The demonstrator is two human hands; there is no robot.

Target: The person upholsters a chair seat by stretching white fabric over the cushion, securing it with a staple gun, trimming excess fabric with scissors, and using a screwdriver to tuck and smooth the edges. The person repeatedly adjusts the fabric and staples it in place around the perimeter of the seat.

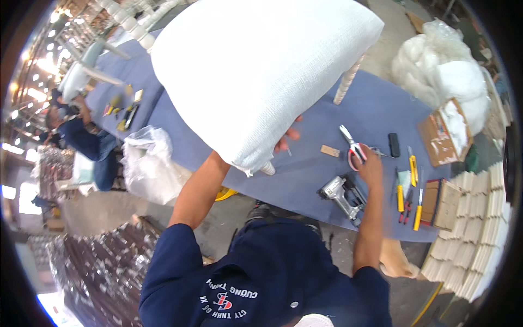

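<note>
The red-and-white scissors (347,135) are grasped at the handles by the right hand (370,164), with the blades pointed away over the blue surface (297,188). The left hand (283,144) is partly covered by the white padded seat (261,71); its fingers are seen at the near edge, and whether anything is gripped by them cannot be told. The seat is held tilted above the surface, with a ringed leg (348,82) seen beyond its right edge. Beside the scissors a small tan piece (329,150) is laid; nearer the body, a staple gun (341,197) is placed. To the right, yellow-handled tools (418,217) are spread near an open cardboard box (448,133). Farther left, a co-worker (81,133) is seen.
</note>
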